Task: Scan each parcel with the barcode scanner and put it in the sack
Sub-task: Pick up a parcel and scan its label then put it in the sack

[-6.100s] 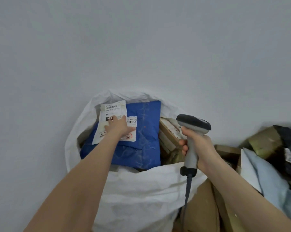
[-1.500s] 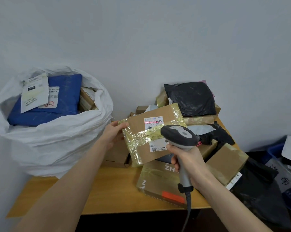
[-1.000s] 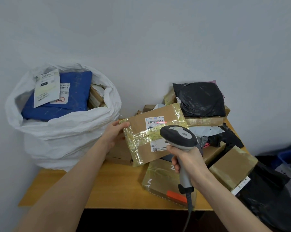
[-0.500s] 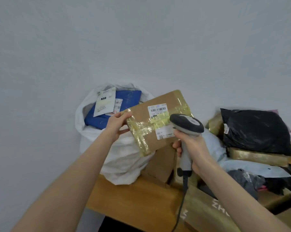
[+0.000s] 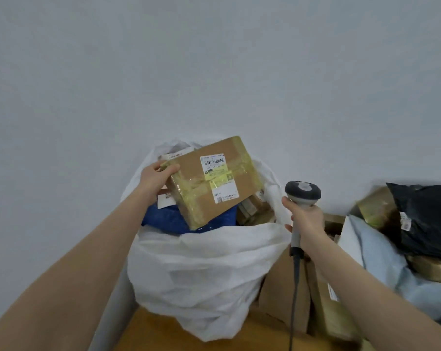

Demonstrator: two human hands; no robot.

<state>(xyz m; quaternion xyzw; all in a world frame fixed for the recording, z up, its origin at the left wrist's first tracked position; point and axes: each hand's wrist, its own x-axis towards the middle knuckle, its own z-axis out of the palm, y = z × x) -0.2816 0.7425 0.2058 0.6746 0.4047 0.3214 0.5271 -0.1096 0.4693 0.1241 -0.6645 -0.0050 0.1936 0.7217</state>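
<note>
At frame centre, the left hand (image 5: 155, 178) pinches the taped cardboard parcel (image 5: 214, 181) by its corner over the white sack (image 5: 201, 272); lower right, the right hand (image 5: 307, 220) curls round the barcode scanner (image 5: 301, 196).

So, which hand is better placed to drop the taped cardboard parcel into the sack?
Left. The left hand holds the cardboard parcel over the sack; the right hand grips the barcode scanner.

Matt against gloss
The parcel (image 5: 214, 181) in the left fingers (image 5: 170, 169) is matt cardboard under glossy tape (image 5: 189, 184); sack (image 5: 201, 269) beneath them — crinkled white plastic; scanner (image 5: 302, 193) in the right fingers (image 5: 289, 202) — smooth grey plastic.
</note>
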